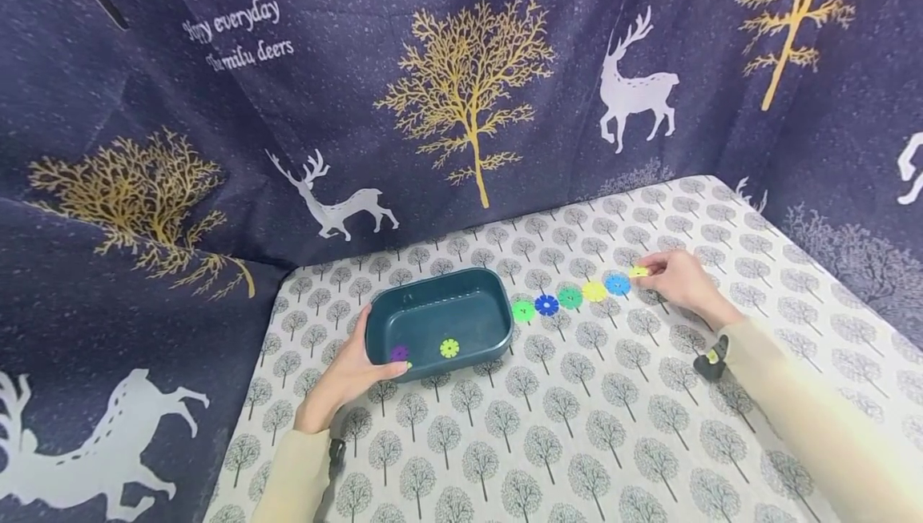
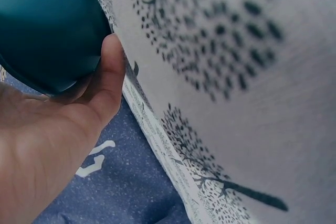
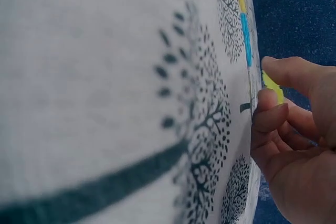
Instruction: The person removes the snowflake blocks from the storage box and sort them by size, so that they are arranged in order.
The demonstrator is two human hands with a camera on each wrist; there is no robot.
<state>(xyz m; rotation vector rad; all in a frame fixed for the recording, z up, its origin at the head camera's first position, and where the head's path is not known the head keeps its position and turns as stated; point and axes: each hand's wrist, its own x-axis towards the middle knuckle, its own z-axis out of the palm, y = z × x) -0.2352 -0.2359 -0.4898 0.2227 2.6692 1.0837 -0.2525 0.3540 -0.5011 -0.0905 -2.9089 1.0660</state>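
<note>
My left hand [image 1: 352, 372] grips the left end of a dark teal plastic tub [image 1: 433, 315], thumb on the near rim and fingers round the outer side. Inside the tub lie a purple notched disc [image 1: 399, 353] and a yellow-green one [image 1: 449, 347]. Between thumb and fingertips, my right hand [image 1: 683, 281] pinches a yellow notched disc [image 1: 638, 272], whose edge also shows in the right wrist view. Just left of it a row of discs runs from the tub's right side: green [image 1: 523, 311], dark blue [image 1: 546, 304], teal-green [image 1: 570, 297], yellow [image 1: 594, 291] and light blue [image 1: 617, 284].
A white cloth with printed trees covers the table [image 1: 548, 443]. Behind it and at both sides hangs a dark blue curtain [image 1: 346, 122] with deer and golden trees. Dark straps circle both wrists.
</note>
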